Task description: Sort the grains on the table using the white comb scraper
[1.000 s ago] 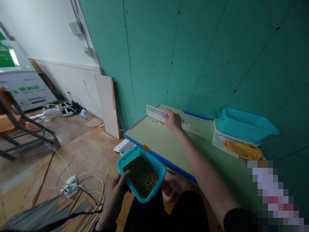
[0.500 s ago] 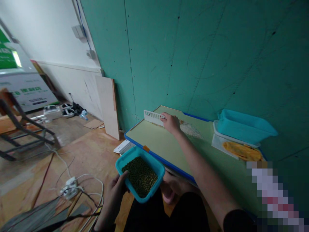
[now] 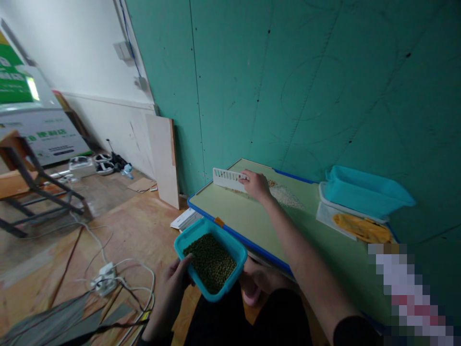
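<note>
Left hand (image 3: 175, 278) has the tub (image 3: 232, 244) by one side, thumb hooked over the rim, other fingers mostly hidden underneath. It's full of beans (image 3: 208, 262) and sits out over the lap, just off the table's near edge. My worry: that's a one-sided grip on a loaded tub, so if the wrist rolls, beans probably end up on the floor (image 3: 126, 230).

Right hand (image 3: 256, 185) is gripping one end of the slotted scraper (image 3: 226, 181), up on edge at the table's far left. Push too hard and I reckon bits go over that edge.

Table (image 3: 248, 216) is pale green with blue trim, a white pile (image 3: 287, 197) by the wrist, blue bin (image 3: 367, 190) on the right. Behind it, a green wall (image 3: 234, 72); off left, a stool (image 3: 21, 178).
</note>
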`<action>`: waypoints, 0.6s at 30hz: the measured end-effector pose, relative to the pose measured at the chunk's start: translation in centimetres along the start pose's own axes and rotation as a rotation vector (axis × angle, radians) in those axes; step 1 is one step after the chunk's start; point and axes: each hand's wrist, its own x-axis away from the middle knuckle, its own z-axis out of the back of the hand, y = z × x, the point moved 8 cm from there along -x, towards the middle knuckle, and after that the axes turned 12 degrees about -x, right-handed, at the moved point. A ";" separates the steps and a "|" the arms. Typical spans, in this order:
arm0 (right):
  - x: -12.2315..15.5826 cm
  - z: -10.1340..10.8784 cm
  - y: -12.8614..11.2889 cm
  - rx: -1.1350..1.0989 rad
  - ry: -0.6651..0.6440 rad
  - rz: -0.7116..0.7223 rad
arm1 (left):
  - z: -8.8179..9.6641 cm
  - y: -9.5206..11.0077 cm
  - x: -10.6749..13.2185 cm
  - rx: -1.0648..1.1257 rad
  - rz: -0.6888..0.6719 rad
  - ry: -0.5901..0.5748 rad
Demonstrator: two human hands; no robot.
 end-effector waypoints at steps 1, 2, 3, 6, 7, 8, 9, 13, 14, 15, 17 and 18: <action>0.0 0.0 0.0 -0.003 -0.003 0.000 | 0.0 -0.2 -0.1 0.009 0.008 -0.013; 0.1 -0.1 -0.1 -0.006 -0.007 -0.003 | -0.1 -0.3 -0.1 0.014 0.014 -0.023; 0.1 -0.1 -0.1 -0.009 -0.012 -0.005 | -0.1 -0.3 -0.1 0.017 0.018 -0.028; 0.4 0.1 -0.3 -0.027 -0.022 -0.002 | -0.2 -0.4 -0.1 0.024 0.027 -0.025; 0.6 0.2 -0.4 -0.033 -0.024 0.001 | -0.2 -0.4 -0.1 0.026 0.029 -0.026; 0.7 0.3 -0.5 -0.037 -0.028 0.004 | -0.3 -0.3 -0.1 0.025 0.029 -0.027; 0.9 0.5 -0.5 -0.038 -0.031 0.005 | -0.4 -0.3 0.0 0.026 0.027 -0.029; 1.5 1.2 -0.2 -0.025 -0.041 0.003 | -0.6 0.0 0.2 0.017 0.009 -0.036; 1.7 1.4 0.0 -0.024 -0.040 0.005 | -0.7 0.0 0.3 0.014 0.005 -0.037; 1.9 1.6 0.1 -0.025 -0.038 0.011 | -0.8 0.0 0.3 0.013 0.002 -0.040; 2.4 1.9 0.5 -0.039 -0.036 0.037 | -1.0 0.1 0.5 0.017 -0.001 -0.047; 2.6 2.0 0.7 -0.051 -0.034 0.056 | -1.1 0.2 0.6 0.021 -0.002 -0.051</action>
